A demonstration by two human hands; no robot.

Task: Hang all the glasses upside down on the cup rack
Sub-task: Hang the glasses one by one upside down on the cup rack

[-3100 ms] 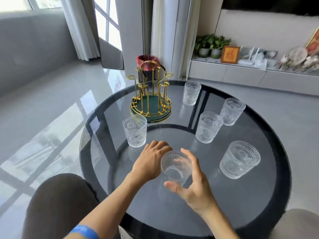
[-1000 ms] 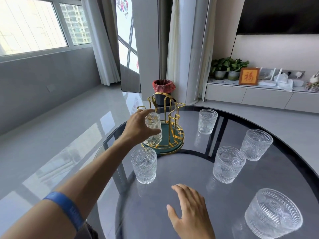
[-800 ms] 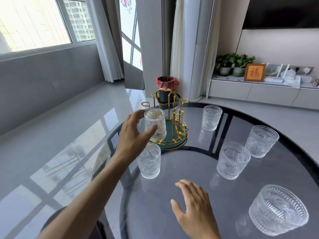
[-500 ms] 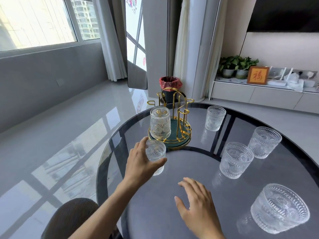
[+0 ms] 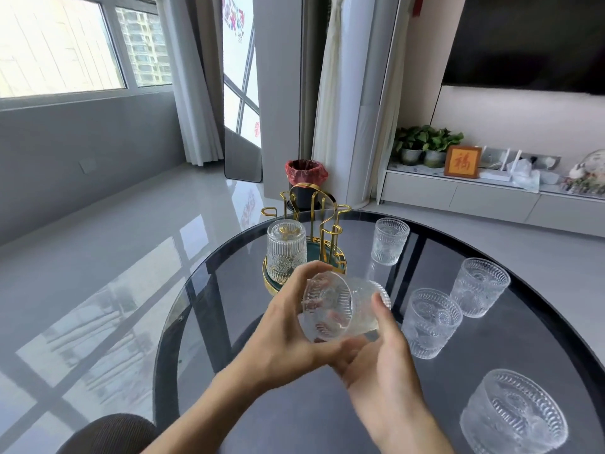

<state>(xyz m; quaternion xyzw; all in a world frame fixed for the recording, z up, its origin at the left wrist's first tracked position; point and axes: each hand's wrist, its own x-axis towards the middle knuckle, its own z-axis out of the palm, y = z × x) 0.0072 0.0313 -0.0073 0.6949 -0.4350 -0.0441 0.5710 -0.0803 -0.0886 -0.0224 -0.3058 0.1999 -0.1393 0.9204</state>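
Observation:
A gold wire cup rack (image 5: 322,221) with a green base stands at the far left of the round glass table (image 5: 327,417). One ribbed glass (image 5: 286,252) hangs upside down on its near-left peg. Both hands hold a second glass (image 5: 340,309) on its side above the table, just in front of the rack, its base toward me. My left hand (image 5: 288,339) grips it from the left, my right hand (image 5: 383,365) from below and right. Several more glasses stand upright to the right: (image 5: 389,240), (image 5: 478,291), (image 5: 430,322), (image 5: 514,417).
A bin with a red liner (image 5: 306,173) stands on the floor behind the rack. A low white cabinet (image 5: 491,198) with plants and a framed picture runs along the right wall. A brown seat (image 5: 108,434) shows at the bottom left.
My left hand let go of the first glass on the rack, took the glass beside it and lifted it. My right hand rose from the table and joined it; the glass now lies tipped on its side.

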